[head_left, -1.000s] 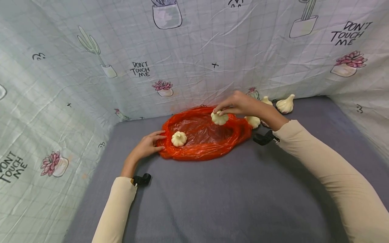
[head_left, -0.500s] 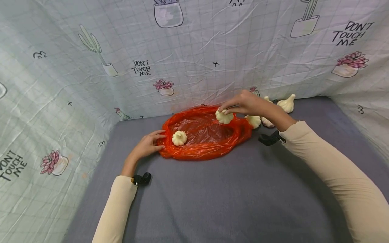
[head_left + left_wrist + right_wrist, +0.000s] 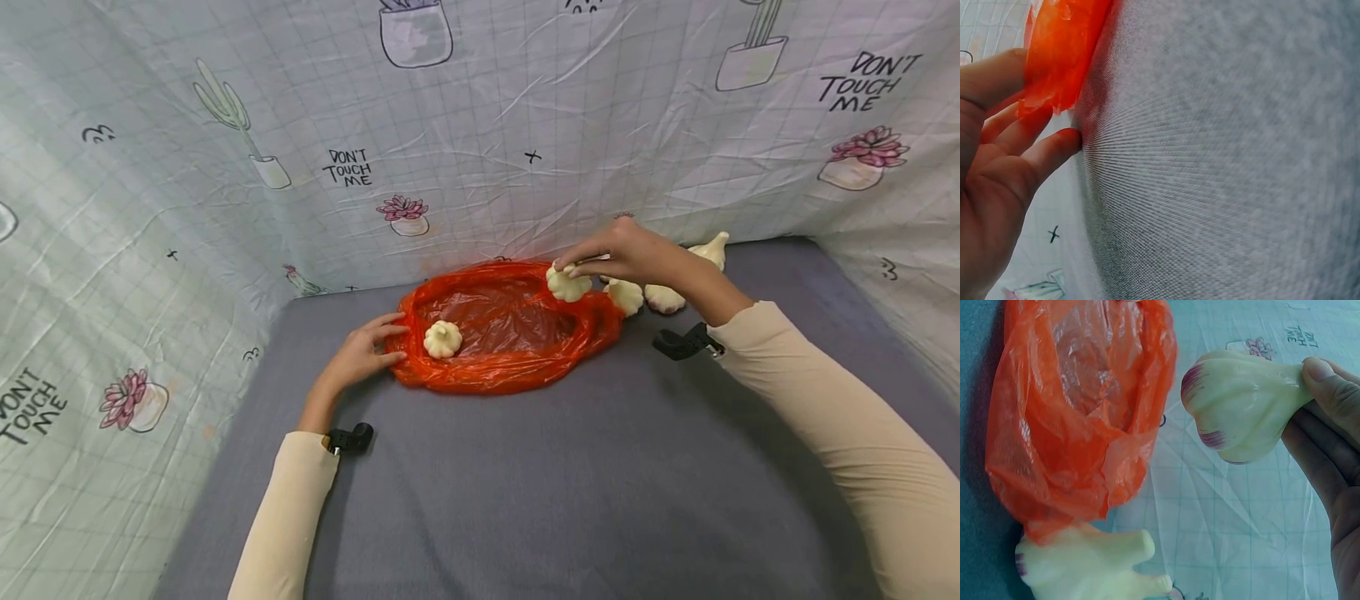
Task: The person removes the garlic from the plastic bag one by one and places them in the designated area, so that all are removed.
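My right hand [image 3: 637, 252] pinches a garlic bulb [image 3: 567, 283] by its neck, over the right end of the orange-red plastic bag [image 3: 495, 379]. In the right wrist view, this pale held garlic [image 3: 1241, 403] shows purple streaks, with thumb and fingers at the stem. Another garlic bulb [image 3: 442, 340] sits inside the bag's wide mouth, on the left. My left hand [image 3: 360, 357] rests at the bag's left edge, fingers spread and fairly straight. Seen from the left wrist, the fingers [image 3: 1054, 150] touch the bag's thin plastic [image 3: 1063, 56] at the table surface.
Right of the bag lie more garlic bulbs: one against its end [image 3: 626, 297], one beside it [image 3: 664, 299], one farther back [image 3: 711, 250], partly behind my right arm. A patterned cloth wall [image 3: 480, 167] rises behind the grey table [image 3: 480, 483].
My right hand has moved to the right with the garlic bulb, from above the bag's opening toward its right end. The left hand has stayed nearly still at the bag's left edge.
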The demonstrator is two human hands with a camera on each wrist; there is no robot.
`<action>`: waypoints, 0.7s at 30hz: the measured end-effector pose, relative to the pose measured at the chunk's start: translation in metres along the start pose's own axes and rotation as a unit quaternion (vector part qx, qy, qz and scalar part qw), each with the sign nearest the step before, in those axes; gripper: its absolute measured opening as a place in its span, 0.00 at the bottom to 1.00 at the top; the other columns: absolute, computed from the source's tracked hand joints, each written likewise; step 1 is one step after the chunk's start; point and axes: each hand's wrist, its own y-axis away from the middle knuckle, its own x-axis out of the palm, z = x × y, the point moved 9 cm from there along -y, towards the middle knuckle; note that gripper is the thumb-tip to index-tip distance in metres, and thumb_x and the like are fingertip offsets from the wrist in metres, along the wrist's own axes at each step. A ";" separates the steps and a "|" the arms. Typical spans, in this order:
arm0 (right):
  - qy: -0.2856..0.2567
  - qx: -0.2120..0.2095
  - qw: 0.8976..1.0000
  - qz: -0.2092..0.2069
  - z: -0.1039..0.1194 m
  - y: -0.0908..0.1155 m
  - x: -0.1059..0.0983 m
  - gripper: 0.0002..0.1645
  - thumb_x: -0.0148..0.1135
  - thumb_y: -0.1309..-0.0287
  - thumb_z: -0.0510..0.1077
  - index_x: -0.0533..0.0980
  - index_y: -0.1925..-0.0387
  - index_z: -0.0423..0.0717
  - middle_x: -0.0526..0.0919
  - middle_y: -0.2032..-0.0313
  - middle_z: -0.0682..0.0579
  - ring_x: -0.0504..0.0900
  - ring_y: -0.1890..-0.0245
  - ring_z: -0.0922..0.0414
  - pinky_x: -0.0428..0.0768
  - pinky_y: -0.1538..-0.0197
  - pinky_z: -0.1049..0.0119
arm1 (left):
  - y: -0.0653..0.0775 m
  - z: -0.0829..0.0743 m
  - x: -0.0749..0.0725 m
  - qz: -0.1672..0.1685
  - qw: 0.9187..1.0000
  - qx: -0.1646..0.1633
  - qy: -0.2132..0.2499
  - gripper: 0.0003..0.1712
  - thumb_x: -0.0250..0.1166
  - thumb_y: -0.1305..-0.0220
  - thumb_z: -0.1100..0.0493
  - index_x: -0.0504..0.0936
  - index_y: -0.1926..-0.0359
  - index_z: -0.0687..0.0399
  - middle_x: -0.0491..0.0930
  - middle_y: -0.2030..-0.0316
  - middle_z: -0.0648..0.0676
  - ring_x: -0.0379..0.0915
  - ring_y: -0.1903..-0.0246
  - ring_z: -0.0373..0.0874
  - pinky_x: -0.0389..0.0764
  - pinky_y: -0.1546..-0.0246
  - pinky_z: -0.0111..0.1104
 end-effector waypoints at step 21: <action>0.015 0.011 1.000 -0.019 0.002 0.032 -0.029 0.22 0.75 0.55 0.24 0.88 0.55 0.42 0.91 0.60 0.52 0.82 0.71 0.68 0.75 0.67 0.79 | 0.004 0.004 -0.004 -0.029 0.998 0.000 0.048 0.29 0.73 0.36 0.59 0.79 0.35 0.59 0.66 0.27 0.54 0.64 0.29 0.57 0.72 0.36 0.52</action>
